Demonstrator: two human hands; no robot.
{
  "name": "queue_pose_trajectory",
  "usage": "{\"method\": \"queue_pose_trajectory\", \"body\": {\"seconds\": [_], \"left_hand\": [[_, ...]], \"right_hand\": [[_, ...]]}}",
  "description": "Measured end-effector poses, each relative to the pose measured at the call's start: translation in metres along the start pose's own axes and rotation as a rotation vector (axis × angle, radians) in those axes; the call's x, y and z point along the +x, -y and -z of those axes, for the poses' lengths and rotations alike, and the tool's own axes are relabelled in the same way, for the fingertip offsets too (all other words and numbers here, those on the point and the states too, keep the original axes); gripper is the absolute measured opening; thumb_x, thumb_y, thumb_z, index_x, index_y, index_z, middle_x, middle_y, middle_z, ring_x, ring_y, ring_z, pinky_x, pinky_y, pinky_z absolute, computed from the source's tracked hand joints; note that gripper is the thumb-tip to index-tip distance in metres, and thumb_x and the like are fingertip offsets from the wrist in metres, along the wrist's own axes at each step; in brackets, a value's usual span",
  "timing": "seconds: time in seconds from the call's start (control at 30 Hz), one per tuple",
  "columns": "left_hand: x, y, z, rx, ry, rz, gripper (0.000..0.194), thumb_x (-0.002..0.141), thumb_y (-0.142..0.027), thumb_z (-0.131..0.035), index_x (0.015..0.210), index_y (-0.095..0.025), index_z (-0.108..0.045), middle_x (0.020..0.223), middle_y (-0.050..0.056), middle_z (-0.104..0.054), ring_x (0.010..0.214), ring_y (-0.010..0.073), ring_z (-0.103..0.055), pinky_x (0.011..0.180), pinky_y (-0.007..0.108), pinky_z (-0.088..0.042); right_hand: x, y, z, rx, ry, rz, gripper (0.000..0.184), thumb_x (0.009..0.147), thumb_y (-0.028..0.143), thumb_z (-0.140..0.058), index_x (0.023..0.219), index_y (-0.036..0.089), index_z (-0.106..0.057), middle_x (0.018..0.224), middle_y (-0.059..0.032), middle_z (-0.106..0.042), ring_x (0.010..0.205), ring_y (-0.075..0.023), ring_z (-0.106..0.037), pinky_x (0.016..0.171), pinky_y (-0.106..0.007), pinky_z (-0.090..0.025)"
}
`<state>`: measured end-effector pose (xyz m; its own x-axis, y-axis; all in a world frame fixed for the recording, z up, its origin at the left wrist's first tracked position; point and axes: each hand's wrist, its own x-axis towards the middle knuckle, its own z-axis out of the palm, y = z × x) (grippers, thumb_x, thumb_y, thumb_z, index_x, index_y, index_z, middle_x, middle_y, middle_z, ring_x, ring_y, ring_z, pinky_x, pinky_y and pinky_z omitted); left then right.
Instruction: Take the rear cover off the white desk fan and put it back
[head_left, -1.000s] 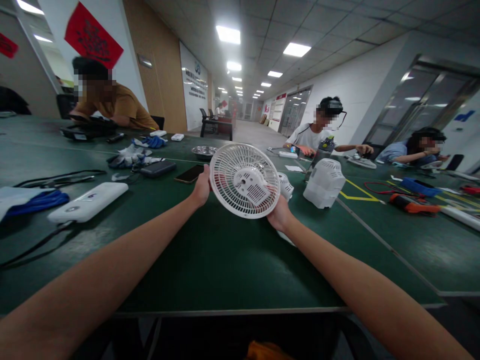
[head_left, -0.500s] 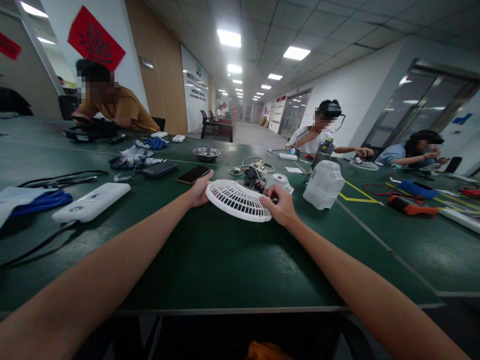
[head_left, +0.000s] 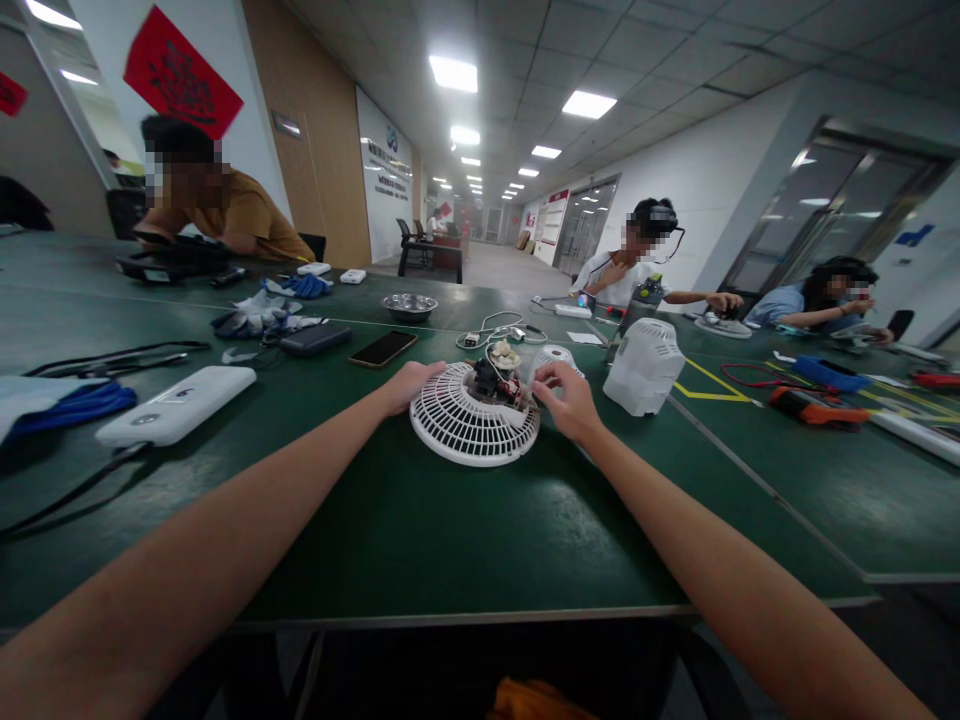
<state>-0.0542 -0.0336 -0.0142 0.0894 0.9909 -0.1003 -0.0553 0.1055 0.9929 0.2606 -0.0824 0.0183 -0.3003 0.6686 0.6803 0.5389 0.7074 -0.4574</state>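
A round white fan grille (head_left: 474,425) lies face down on the green table in front of me. On its back sits a dark motor (head_left: 492,380) with exposed wires and a pale gear-like part (head_left: 504,354) on top. My left hand (head_left: 414,386) grips the grille's left rim, its fingertips partly hidden. Curled in at the motor's right side is my right hand (head_left: 568,402), thumb and forefinger close together by the wires; what they pinch is too small to make out. Behind that hand stands a white vented cover (head_left: 553,358), partly hidden.
To the right is a translucent white housing (head_left: 643,368), with an orange multimeter (head_left: 817,408) beyond. A phone (head_left: 383,348), a metal bowl (head_left: 409,306), a coiled cable (head_left: 504,325) and a white power bank (head_left: 177,405) also lie about. Other people sit across the table.
The grille has gone from tilted in my hands to resting flatter and lower, showing more of the motor. My right hand has shifted from the grille's rim towards the motor's side.
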Motion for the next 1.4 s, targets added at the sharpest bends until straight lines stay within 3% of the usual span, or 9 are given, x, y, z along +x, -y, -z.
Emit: {"method": "queue_pose_trajectory", "body": {"seconds": [0.13,0.23,0.4,0.6,0.77,0.97,1.1,1.23,1.4], "left_hand": [[0.000,0.000,0.004,0.284,-0.030,-0.187,0.037,0.080,-0.050,-0.068,0.081,-0.013,-0.072,0.078,0.007,-0.074,0.073,0.0214,-0.068,0.072,0.033,-0.050],[-0.002,-0.002,0.005,0.368,-0.049,-0.251,0.036,0.079,-0.051,-0.068,0.082,-0.015,-0.072,0.079,0.004,-0.073,0.077,0.0210,-0.067,0.074,0.031,-0.048],[-0.006,-0.004,0.003,0.417,-0.054,-0.270,0.038,0.080,-0.054,-0.063,0.080,-0.017,-0.069,0.077,0.003,-0.071,0.076,0.0216,-0.065,0.072,0.032,-0.047],[-0.005,-0.003,0.004,0.430,-0.030,-0.285,0.040,0.080,-0.055,-0.061,0.084,-0.016,-0.069,0.080,0.004,-0.071,0.079,0.0232,-0.066,0.074,0.034,-0.048],[-0.006,-0.004,0.002,0.435,-0.042,-0.288,0.039,0.080,-0.055,-0.060,0.083,-0.016,-0.068,0.080,0.004,-0.071,0.080,0.0232,-0.066,0.076,0.034,-0.048],[-0.008,-0.005,0.001,0.440,-0.055,-0.267,0.039,0.081,-0.054,-0.060,0.087,-0.017,-0.070,0.085,0.005,-0.072,0.082,0.0231,-0.066,0.077,0.033,-0.048],[-0.009,-0.006,0.002,0.460,-0.041,-0.283,0.040,0.083,-0.053,-0.058,0.089,-0.015,-0.070,0.088,0.006,-0.072,0.086,0.0241,-0.066,0.079,0.034,-0.047],[-0.009,-0.006,0.002,0.457,-0.038,-0.289,0.040,0.082,-0.054,-0.059,0.087,-0.016,-0.070,0.086,0.005,-0.072,0.085,0.0239,-0.066,0.079,0.034,-0.047],[-0.007,-0.005,0.003,0.438,-0.041,-0.283,0.040,0.080,-0.055,-0.061,0.083,-0.017,-0.070,0.085,0.005,-0.072,0.083,0.0233,-0.066,0.078,0.034,-0.047]], "right_hand": [[0.004,-0.024,0.012,-0.218,-0.241,-0.077,0.037,0.080,0.031,-0.064,0.115,0.019,-0.062,0.114,-0.0117,-0.063,0.099,-0.0267,-0.060,0.086,-0.042,-0.052],[0.005,-0.045,0.022,-0.318,-0.293,-0.138,0.053,0.076,0.027,-0.064,0.128,0.018,-0.057,0.123,-0.0147,-0.060,0.108,-0.0299,-0.059,0.095,-0.046,-0.049],[-0.001,-0.070,0.025,-0.299,-0.151,-0.326,0.083,0.069,0.032,-0.073,0.144,0.019,-0.042,0.123,-0.0140,-0.063,0.110,-0.0321,-0.061,0.099,-0.050,-0.047],[-0.003,-0.074,0.023,-0.150,0.002,-0.499,0.102,0.058,0.040,-0.085,0.147,0.021,-0.038,0.097,-0.0045,-0.068,0.088,-0.0264,-0.065,0.090,-0.045,-0.050],[0.004,-0.058,0.022,0.357,-0.182,-0.768,0.084,0.064,0.045,-0.081,0.138,0.026,-0.045,0.082,0.0010,-0.064,0.070,-0.0192,-0.061,0.070,-0.033,-0.053],[0.009,-0.023,0.008,0.837,-0.096,-0.928,0.046,0.087,0.061,-0.045,0.112,0.024,-0.054,0.076,-0.0046,-0.066,0.067,-0.0204,-0.067,0.055,-0.028,-0.052],[0.008,0.005,-0.007,1.036,-0.124,-0.810,0.044,0.084,0.057,-0.058,0.115,0.026,-0.053,0.079,-0.0016,-0.066,0.065,-0.0159,-0.064,0.058,-0.026,-0.053],[0.005,0.022,-0.016,0.799,-0.210,-0.514,0.066,0.077,0.045,-0.073,0.133,0.029,-0.043,0.089,0.0006,-0.067,0.074,-0.0173,-0.064,0.068,-0.031,-0.056],[0.000,0.034,-0.013,0.395,-0.014,-0.217,0.091,0.075,0.046,-0.076,0.148,0.029,-0.026,0.106,-0.0066,-0.069,0.092,-0.0261,-0.066,0.088,-0.049,-0.055]]}}
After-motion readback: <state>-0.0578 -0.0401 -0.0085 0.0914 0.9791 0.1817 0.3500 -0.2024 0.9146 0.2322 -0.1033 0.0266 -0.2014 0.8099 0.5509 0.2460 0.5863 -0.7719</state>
